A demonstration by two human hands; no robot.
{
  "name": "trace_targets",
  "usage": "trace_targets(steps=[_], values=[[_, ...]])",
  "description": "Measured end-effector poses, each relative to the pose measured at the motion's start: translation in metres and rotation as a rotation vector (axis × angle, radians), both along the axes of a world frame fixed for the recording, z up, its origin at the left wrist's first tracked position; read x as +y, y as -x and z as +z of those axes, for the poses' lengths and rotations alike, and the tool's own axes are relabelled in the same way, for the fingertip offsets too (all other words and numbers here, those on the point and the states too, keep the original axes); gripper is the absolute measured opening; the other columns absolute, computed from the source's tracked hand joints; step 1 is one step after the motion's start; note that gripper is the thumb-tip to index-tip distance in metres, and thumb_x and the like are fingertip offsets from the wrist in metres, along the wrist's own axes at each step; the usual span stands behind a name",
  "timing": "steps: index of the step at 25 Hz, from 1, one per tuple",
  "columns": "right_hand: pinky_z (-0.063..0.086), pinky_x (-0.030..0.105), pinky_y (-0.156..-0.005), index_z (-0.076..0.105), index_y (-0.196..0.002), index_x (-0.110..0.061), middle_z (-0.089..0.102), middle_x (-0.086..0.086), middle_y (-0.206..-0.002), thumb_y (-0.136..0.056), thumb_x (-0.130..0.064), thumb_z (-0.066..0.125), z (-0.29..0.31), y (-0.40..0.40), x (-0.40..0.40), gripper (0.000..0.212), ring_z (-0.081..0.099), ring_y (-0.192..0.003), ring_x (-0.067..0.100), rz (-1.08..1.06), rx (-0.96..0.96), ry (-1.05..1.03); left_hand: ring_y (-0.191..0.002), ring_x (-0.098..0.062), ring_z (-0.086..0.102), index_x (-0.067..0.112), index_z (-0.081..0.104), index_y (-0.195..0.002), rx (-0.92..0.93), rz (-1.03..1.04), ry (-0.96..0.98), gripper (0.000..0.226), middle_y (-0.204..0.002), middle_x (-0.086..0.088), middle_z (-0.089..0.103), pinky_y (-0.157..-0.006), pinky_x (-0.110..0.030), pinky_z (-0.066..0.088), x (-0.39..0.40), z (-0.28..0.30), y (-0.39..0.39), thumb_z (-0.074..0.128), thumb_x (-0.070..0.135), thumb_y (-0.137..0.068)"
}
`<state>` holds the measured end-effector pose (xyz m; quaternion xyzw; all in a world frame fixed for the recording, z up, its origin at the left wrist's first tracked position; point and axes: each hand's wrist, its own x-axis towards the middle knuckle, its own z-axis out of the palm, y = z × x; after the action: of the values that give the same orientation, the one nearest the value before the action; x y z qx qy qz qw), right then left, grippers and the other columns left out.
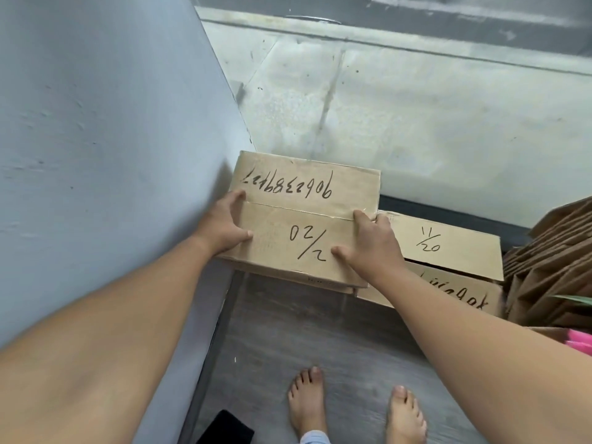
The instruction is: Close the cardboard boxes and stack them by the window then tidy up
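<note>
**Operator:** Head view status: closed cardboard box (pixel 304 216) sits in the corner, gray wall (pixel 105 139) at its 9 o'clock, window (pixel 416 107) at its 12 o'clock. It appears to rest on something beneath; the support is hidden.

**Checker:** Grip state?

**Operator:** Left hand (pixel 224 222) clasps the left edge, thumb on the top flap. Right hand (pixel 371 241) clasps the right edge, fingers curled onto the lid beside the centre seam.

**Checker:** Neighbouring items?

**Operator:** Second box (pixel 445 248) at 3 o'clock, lower, touching or just beside; one flap looks partly raised. Flattened cardboard (pixel 551 261) further right.

**Checker:** Hazards?

**Operator:** Judgement only: the near edge overhangs toward bare feet (pixel 355 408) at 6 o'clock. Letting go before the box is seated squarely could tip it forward. The seam shows no clear tape, so pressure off-centre could spring the flaps.
</note>
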<state>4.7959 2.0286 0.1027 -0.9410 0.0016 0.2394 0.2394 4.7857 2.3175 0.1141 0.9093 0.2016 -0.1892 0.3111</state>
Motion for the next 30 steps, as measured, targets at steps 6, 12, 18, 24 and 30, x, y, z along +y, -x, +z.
trace_targets(steps=[6, 12, 18, 24, 30], values=[[0.05, 0.042, -0.095, 0.04, -0.14, -0.02, 0.04, 0.016, -0.126, -0.077, -0.047, 0.081, -0.008, 0.018, 0.003, 0.08, 0.057, -0.106, 0.037, 0.007, -0.014, 0.034, -0.127, -0.023, 0.051, 0.026, 0.044, -0.146, -0.015, 0.005, 0.011, 0.089, -0.144, -0.002, 0.051, -0.1, -0.023, 0.037, 0.002, -0.009, 0.019, 0.084, 0.005, -0.07], [0.05, 0.042, -0.096, 0.04, -0.141, -0.024, 0.042, 0.013, -0.125, -0.077, -0.047, 0.081, -0.007, 0.015, -0.004, 0.079, 0.056, -0.109, 0.036, 0.018, -0.016, 0.011, -0.12, -0.034, 0.053, 0.033, 0.038, -0.148, 0.067, -0.043, -0.103, 0.09, -0.137, -0.015, 0.049, -0.1, -0.032, 0.044, -0.003, -0.005, 0.014, 0.082, 0.012, -0.072], [0.045, 0.046, -0.105, 0.044, -0.147, -0.024, 0.043, 0.011, -0.15, -0.085, -0.059, 0.065, 0.053, -0.001, -0.041, 0.075, 0.047, -0.133, 0.033, 0.027, 0.041, 0.045, -0.123, -0.041, 0.052, 0.023, 0.035, -0.148, 0.221, -0.093, -0.213, 0.073, -0.15, -0.023, 0.026, -0.103, -0.036, 0.041, -0.035, 0.059, 0.005, 0.068, 0.03, -0.083], [0.039, 0.039, -0.109, 0.041, -0.153, -0.019, 0.046, 0.002, -0.155, -0.092, -0.068, 0.047, 0.186, -0.009, -0.108, 0.078, 0.043, -0.14, 0.027, -0.052, 0.104, -0.02, -0.139, -0.023, 0.041, 0.023, 0.036, -0.152, 0.143, -0.241, -0.069, 0.069, -0.153, -0.002, 0.046, -0.107, -0.031, 0.033, -0.126, 0.191, 0.003, 0.056, 0.05, -0.091], [0.036, 0.036, -0.108, 0.042, -0.152, -0.019, 0.044, -0.001, -0.156, -0.092, -0.068, 0.044, 0.329, 0.014, -0.197, 0.078, 0.043, -0.14, 0.024, -0.15, 0.054, -0.082, -0.141, -0.023, 0.04, 0.023, 0.036, -0.152, 0.022, -0.333, 0.027, 0.07, -0.156, -0.002, 0.041, -0.107, -0.034, 0.035, -0.223, 0.33, 0.016, 0.05, 0.057, -0.093]])
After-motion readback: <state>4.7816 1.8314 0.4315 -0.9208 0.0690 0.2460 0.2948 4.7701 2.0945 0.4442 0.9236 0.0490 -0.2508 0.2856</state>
